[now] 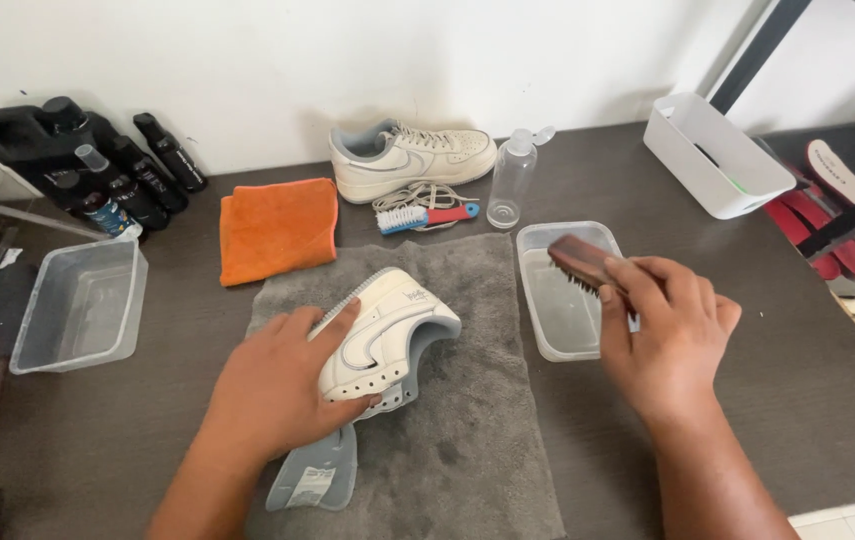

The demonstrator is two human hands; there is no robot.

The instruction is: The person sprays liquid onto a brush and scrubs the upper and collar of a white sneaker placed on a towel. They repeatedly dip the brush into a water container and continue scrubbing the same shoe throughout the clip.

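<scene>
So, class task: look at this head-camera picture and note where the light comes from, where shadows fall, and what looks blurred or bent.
Head view: soft daylight, brighter at the right; faint shadows lie under the left hand on the shoe and beside the white bin. The brush in the right hand is slightly blurred. The table edges bow a little from the wide lens.

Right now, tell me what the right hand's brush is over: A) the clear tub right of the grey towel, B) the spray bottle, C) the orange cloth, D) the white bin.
A: the right hand holds the wooden brush over the clear tub beside the grey towel.
</scene>
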